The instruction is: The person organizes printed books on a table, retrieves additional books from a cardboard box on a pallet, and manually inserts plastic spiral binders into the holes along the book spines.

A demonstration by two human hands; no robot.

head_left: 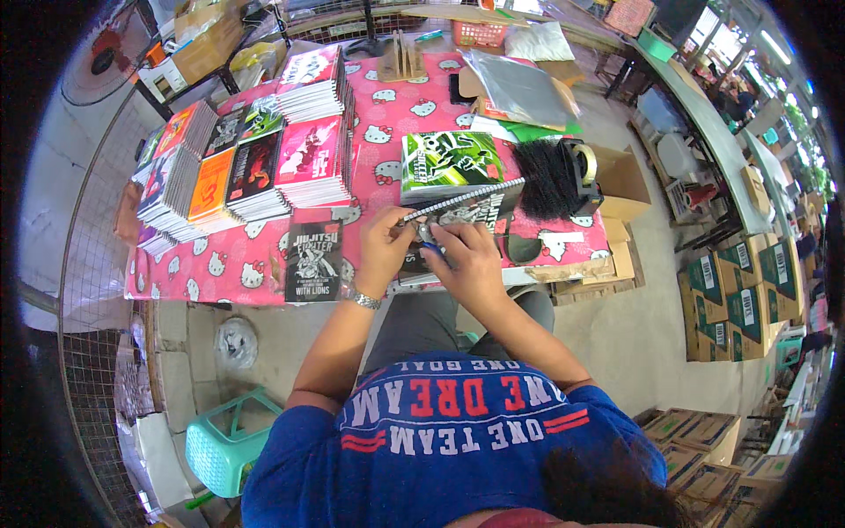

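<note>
A dark spiral-bound notebook (465,211) is tilted up in front of me, its wire coil along the upper edge. My left hand (387,245) pinches the left end of that coil, fingers closed. Beside it, my right hand (468,255) is closed around small blue-handled pliers (429,239), whose metal head is at the coil's end; the fingers partly cover them. Just beyond lies a stack of green-covered notebooks (451,160). Left of my left hand, a loose black printed cover (314,262) lies flat at the table's near edge.
Stacks of colourful notebooks (251,172) fill the left of the pink-clothed table (380,97). To the right are a bundle of black wire coils (543,179), a tape dispenser (583,176) and plastic sheets (519,88). A green stool (227,449) and cartons (741,295) stand on the floor.
</note>
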